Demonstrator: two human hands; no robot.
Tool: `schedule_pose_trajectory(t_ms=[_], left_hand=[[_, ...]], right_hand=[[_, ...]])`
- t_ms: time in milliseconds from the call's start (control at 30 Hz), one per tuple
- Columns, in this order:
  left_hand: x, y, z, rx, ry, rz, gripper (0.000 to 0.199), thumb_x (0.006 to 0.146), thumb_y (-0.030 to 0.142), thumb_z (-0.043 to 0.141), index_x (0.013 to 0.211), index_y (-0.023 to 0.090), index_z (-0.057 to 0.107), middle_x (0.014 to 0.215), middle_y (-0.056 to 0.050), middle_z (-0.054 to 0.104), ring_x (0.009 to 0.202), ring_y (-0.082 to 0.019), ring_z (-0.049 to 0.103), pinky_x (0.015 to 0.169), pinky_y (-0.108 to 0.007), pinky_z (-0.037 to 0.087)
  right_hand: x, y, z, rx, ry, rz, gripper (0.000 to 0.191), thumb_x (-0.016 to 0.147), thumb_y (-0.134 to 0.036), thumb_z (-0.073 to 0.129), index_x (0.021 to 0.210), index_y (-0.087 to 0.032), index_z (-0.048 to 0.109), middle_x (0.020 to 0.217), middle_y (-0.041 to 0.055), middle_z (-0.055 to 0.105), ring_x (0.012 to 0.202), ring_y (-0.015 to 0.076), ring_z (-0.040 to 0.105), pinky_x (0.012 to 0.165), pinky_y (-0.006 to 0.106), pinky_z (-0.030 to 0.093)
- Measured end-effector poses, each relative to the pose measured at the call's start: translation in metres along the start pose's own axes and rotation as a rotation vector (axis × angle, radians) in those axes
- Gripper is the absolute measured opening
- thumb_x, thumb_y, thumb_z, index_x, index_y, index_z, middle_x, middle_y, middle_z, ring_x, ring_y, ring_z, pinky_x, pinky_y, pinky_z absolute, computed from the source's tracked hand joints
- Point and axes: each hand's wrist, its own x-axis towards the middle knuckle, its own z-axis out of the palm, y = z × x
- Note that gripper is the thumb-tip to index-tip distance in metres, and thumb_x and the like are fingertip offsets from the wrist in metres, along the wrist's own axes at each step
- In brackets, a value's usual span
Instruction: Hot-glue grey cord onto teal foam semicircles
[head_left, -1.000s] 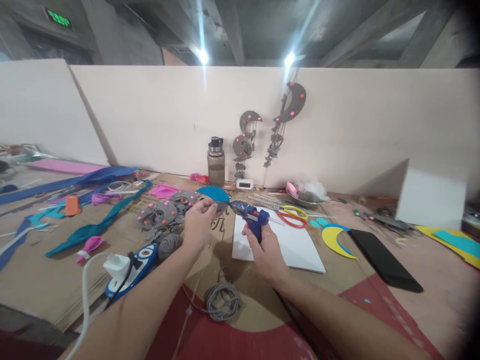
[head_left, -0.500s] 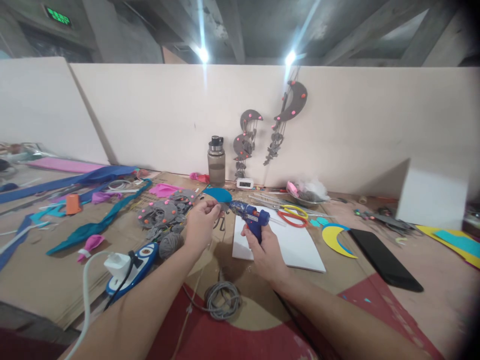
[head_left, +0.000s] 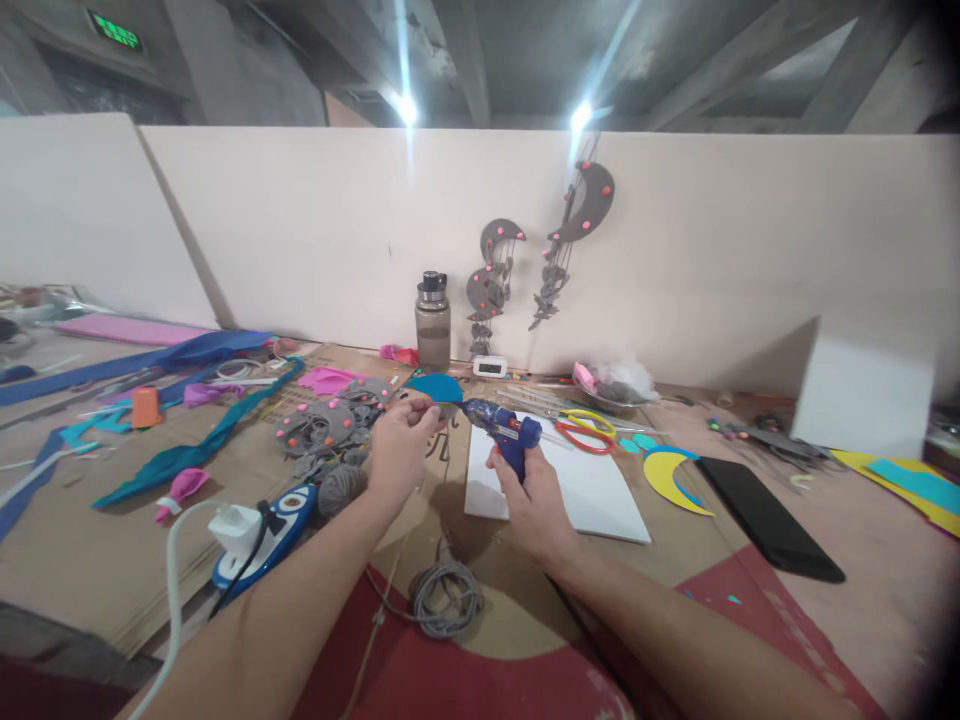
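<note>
My right hand (head_left: pixel 536 500) is wrapped round the grip of a blue glue gun (head_left: pixel 514 430), whose nozzle points left. In front of that nozzle, the fingers of my left hand (head_left: pixel 405 440) pinch a small grey piece (head_left: pixel 450 410) that looks like felt. Most of this piece is hidden by the fingers. Behind it lies a blue rounded cut-out (head_left: pixel 435 388). Below the glue gun is a white board (head_left: pixel 600 500). Left of my left hand are grey crescents with pink dots (head_left: pixel 322 425) and a ball of grey yarn (head_left: pixel 341 490).
A coil of grey cord (head_left: pixel 446 600) lies between my forearms. At the left stands a power strip (head_left: pixel 289 525) with a white plug. To the right are scissors (head_left: pixel 589 430), a yellow crescent (head_left: pixel 667 480) and a black phone (head_left: pixel 772 520). A bottle (head_left: pixel 433 325) stands at the wall.
The glue gun has shifted slightly right, and its nozzle is a little farther from my left fingers. My left hand has barely moved and still pinches the grey piece.
</note>
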Motion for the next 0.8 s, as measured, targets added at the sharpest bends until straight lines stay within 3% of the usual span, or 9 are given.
schedule_pose_trajectory(t_ms=[400, 800], left_hand=[[-0.0015, -0.0008, 0.0001, 0.029, -0.016, 0.007, 0.022, 0.069, 0.033, 0.065, 0.081, 0.015, 0.063, 0.070, -0.002, 0.067, 0.067, -0.016, 0.064, 0.070, -0.029, 0.052], [-0.0025, 0.0054, 0.0012, -0.186, -0.002, 0.014, 0.022, 0.066, 0.032, 0.068, 0.076, 0.015, 0.060, 0.071, 0.001, 0.063, 0.070, -0.014, 0.062, 0.075, -0.030, 0.052]], right_hand=[[-0.0038, -0.0047, 0.0014, -0.044, -0.016, -0.018, 0.031, 0.089, -0.038, 0.043, 0.107, -0.015, 0.055, 0.084, 0.0068, 0.064, 0.071, 0.0173, 0.056, 0.063, 0.029, 0.042], [0.0013, -0.0040, -0.0016, -0.049, 0.044, -0.005, 0.028, 0.088, -0.036, 0.044, 0.104, -0.016, 0.054, 0.087, 0.0067, 0.063, 0.074, 0.0176, 0.055, 0.066, 0.030, 0.043]])
